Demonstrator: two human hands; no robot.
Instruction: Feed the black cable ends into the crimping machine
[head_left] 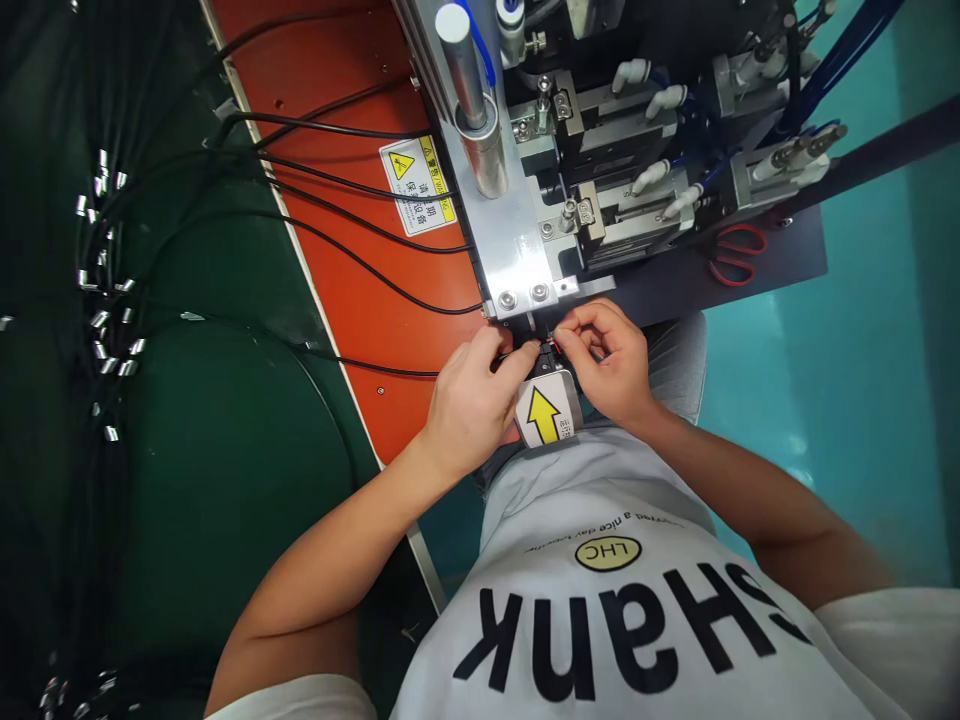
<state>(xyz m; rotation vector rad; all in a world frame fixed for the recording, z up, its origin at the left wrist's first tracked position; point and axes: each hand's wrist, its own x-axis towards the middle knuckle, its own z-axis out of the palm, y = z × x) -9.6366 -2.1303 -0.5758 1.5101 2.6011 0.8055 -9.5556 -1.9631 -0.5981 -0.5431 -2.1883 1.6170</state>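
My left hand (pixel 476 400) is closed at the front end of a machine (pixel 510 240), thumb and forefinger pressed together. A black cable (pixel 382 367) runs from the left into its grip; the cable's end is hidden by the fingers. Right beside it, my right hand (pixel 611 360) pinches thin wires (pixel 556 346), one of them red, between thumb and forefinger. Both sets of fingertips almost meet over a small black fixture (pixel 546 358). Just below the fixture is a plate with a yellow arrow label (pixel 546 410).
Several black cables (pixel 352 185) cross the orange machine bed (pixel 337 70), which carries a warning label (pixel 420 185). A bundle with shiny metal ends (pixel 105 290) lies on the dark green surface at left. Red-handled scissors (pixel 735 255) lie at right, near pneumatic cylinders (pixel 637 220).
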